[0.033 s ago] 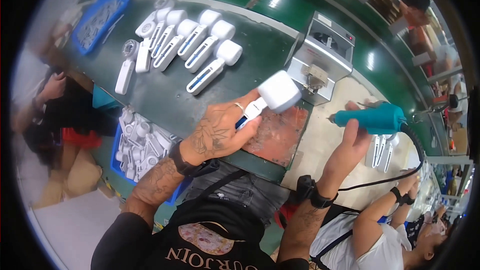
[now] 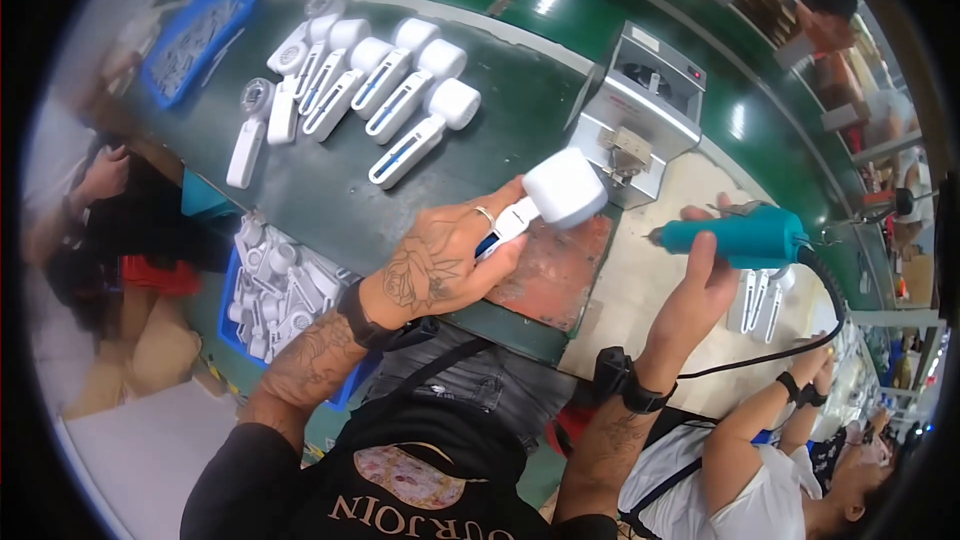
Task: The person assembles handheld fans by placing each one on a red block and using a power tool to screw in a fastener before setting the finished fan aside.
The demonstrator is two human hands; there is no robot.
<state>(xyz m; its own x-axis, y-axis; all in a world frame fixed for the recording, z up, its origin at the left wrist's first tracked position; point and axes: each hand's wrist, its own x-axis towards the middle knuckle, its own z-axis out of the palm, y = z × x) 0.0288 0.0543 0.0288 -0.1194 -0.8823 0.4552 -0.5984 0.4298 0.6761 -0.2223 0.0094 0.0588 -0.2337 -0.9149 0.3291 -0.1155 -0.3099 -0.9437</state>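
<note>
My left hand (image 2: 440, 255) is closed around the handle of a white handheld device (image 2: 562, 188), tilted with its broad cylindrical head up and to the right. A dark blue strip shows on the handle beside my fingers. In my right hand (image 2: 700, 290) lies a teal electric screwdriver (image 2: 730, 237), its tip pointing left towards the device but apart from it. A black cord (image 2: 838, 290) runs from its rear end. Beneath the held device is a worn reddish mat (image 2: 553, 275). Several similar white devices (image 2: 400, 105) lie in rows on the dark green table (image 2: 320, 175).
A grey metal machine resembling a screw feeder (image 2: 640, 110) stands beyond my hands. Blue bins of white parts sit at far left (image 2: 160, 90) and near left (image 2: 232, 325). More white pieces (image 2: 762, 300) lie right of my right hand. People sit on both sides.
Nearly everything holds still. The device in my left hand sits very slightly lower, and the whole scene has shifted a little to the left.
</note>
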